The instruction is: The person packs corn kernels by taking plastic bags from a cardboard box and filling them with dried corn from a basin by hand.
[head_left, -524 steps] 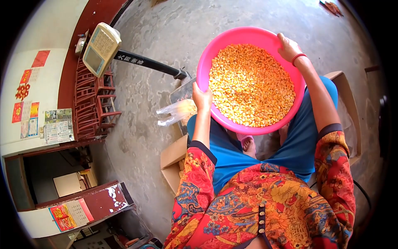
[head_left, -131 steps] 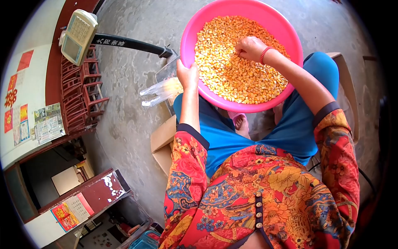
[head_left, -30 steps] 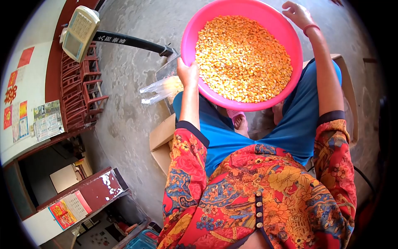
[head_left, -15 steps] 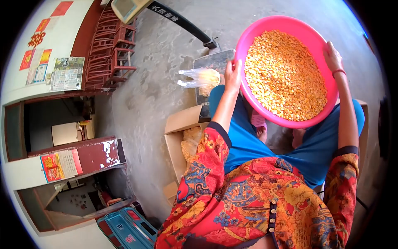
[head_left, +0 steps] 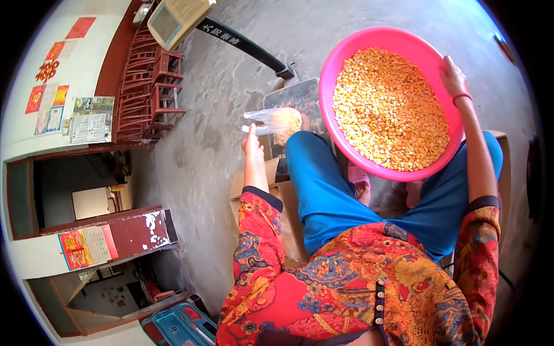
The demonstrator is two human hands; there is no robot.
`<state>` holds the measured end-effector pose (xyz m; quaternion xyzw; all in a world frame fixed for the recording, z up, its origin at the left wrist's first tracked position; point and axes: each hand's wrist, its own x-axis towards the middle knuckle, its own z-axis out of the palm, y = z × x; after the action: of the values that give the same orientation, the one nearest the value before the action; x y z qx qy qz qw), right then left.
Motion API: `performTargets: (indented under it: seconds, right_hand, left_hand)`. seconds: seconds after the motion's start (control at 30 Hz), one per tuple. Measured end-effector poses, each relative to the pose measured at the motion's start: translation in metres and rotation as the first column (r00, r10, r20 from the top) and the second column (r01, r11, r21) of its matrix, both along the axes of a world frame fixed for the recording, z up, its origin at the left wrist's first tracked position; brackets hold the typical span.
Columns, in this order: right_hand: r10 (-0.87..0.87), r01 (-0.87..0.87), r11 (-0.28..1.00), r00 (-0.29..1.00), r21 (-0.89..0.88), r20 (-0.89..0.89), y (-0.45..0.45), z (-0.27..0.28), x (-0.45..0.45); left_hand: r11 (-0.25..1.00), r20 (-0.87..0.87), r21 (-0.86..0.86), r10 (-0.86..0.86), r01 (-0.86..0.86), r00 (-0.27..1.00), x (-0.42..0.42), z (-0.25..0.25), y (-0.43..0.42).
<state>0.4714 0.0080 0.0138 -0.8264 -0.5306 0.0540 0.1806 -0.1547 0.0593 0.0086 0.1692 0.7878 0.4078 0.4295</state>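
Note:
A pink plastic basin (head_left: 327, 95) filled with yellow corn kernels (head_left: 392, 109) is above my lap, over my right knee and between my legs. My right hand (head_left: 454, 78) grips its right rim. My left hand (head_left: 253, 144) is off the basin, with its index finger stretched forward, beside the handles of a clear plastic bag (head_left: 283, 119). Whether that fingertip touches the bag I cannot tell. The bag holds pale yellowish contents and lies on the dark platform of a floor scale (head_left: 297, 95).
A cardboard box (head_left: 291, 222) stands beside my left leg, partly hidden by my sleeve. The scale's black post (head_left: 245, 46) leads to its display head (head_left: 176, 23). Red wooden chairs (head_left: 144, 86) line the wall. A teal case (head_left: 182, 326) is at lower left.
My left hand has let go of the basin's left rim and moved left and down toward the bag. The right hand keeps its hold, and the basin has shifted slightly left.

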Motion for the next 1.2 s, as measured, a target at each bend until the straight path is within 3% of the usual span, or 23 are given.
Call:
performTargets:
  seconds: [0.07,0.13,0.17,0.23,0.43,0.57,0.8,0.9,0.97,1.0,1.07,1.1,1.17,1.2]
  right_hand:
    - [-0.022,0.022,0.999,1.0,0.029,-0.012,-0.001,0.004,-0.004]
    - [-0.04,0.04,0.999,0.999,-0.004,-0.029,-0.002,0.006,-0.005]
    - [-0.016,0.018,0.999,0.999,0.033,-0.039,-0.003,0.007,-0.006]
    - [-0.003,0.006,0.997,0.999,0.072,-0.048,-0.004,0.009,-0.008]
    - [-0.044,0.045,0.999,0.997,0.002,-0.059,-0.006,0.027,-0.02]
    - [-0.055,0.055,0.998,0.996,-0.006,-0.074,-0.007,0.032,-0.023]
    - [-0.074,0.073,0.997,0.993,-0.023,-0.09,-0.006,0.035,-0.025]
    - [-0.032,0.038,0.998,0.995,0.058,-0.093,-0.005,0.034,-0.027]
    - [0.075,-0.064,0.94,0.997,0.335,-0.02,-0.005,0.044,-0.038]
    - [0.071,-0.059,0.939,0.997,0.339,-0.021,-0.006,0.057,-0.046]
    - [0.247,-0.249,0.744,0.965,0.62,0.091,-0.01,0.085,-0.058]
    - [0.24,-0.242,0.745,0.967,0.621,0.089,-0.015,0.098,-0.066]
    - [0.467,-0.318,0.597,0.884,0.737,0.003,-0.028,0.123,-0.079]
    - [0.459,-0.316,0.601,0.888,0.734,0.007,-0.034,0.136,-0.086]
  left_hand:
    - [0.999,-0.083,-0.002,-0.05,0.05,0.995,0.001,0.005,0.005]
    - [0.971,0.002,0.23,-0.074,0.072,0.997,-0.015,0.0,0.014]
    - [0.971,0.0,0.227,-0.081,0.078,0.997,-0.014,0.009,0.016]
    - [0.91,0.041,0.412,0.031,-0.045,0.999,-0.002,0.037,0.021]
    - [0.756,-0.061,0.646,-0.087,0.106,0.994,0.013,0.1,0.035]
    - [0.632,-0.22,0.735,-0.117,0.244,0.968,0.059,0.195,0.029]
    - [0.28,-0.408,0.824,-0.308,0.492,0.859,0.152,0.355,-0.02]
    - [0.175,-0.417,0.84,-0.397,0.513,0.818,0.182,0.386,-0.035]
    - [0.096,-0.425,0.829,-0.532,0.551,0.732,0.196,0.392,-0.043]
    - [0.083,-0.411,0.834,-0.566,0.546,0.714,0.202,0.39,-0.043]
    - [0.076,-0.373,0.846,-0.623,0.527,0.688,0.216,0.379,-0.046]
    - [0.094,-0.348,0.851,-0.637,0.518,0.688,0.225,0.37,-0.048]
    - [0.126,-0.277,0.848,-0.724,0.515,0.632,0.239,0.344,-0.057]
    - [0.148,-0.225,0.846,-0.772,0.512,0.594,0.246,0.328,-0.061]
